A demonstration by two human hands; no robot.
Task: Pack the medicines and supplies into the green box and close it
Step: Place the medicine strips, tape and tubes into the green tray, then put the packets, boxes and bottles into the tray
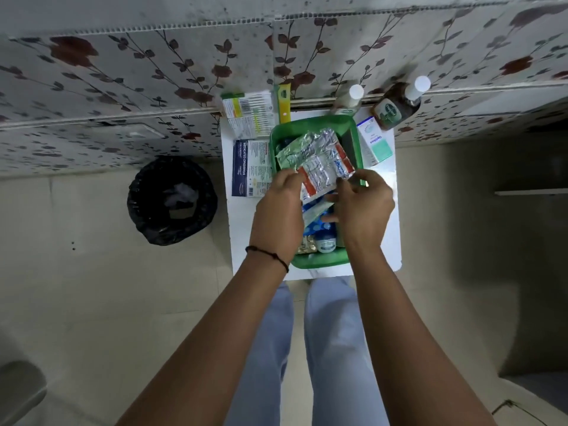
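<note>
The open green box (319, 263) sits on a small white table (390, 241) with blue packets and a small white jar (325, 245) inside. Over it I hold a fan of foil tablet strips (316, 155). My left hand (278, 213) pinches their left edge. My right hand (362, 207) grips their right edge with thumb and fingers. Left of the box lie a medicated dressings pack (246, 167) and a white carton (249, 113). A teal-and-white carton (375, 142) lies to the right. Two brown bottles with white caps (395, 109) (347, 103) stand at the back.
A yellow-green tube (284, 103) stands against the floral wall covering behind the table. On the floor to the left is a bin with a black liner (172, 199). My legs in pale trousers are below the table's front edge.
</note>
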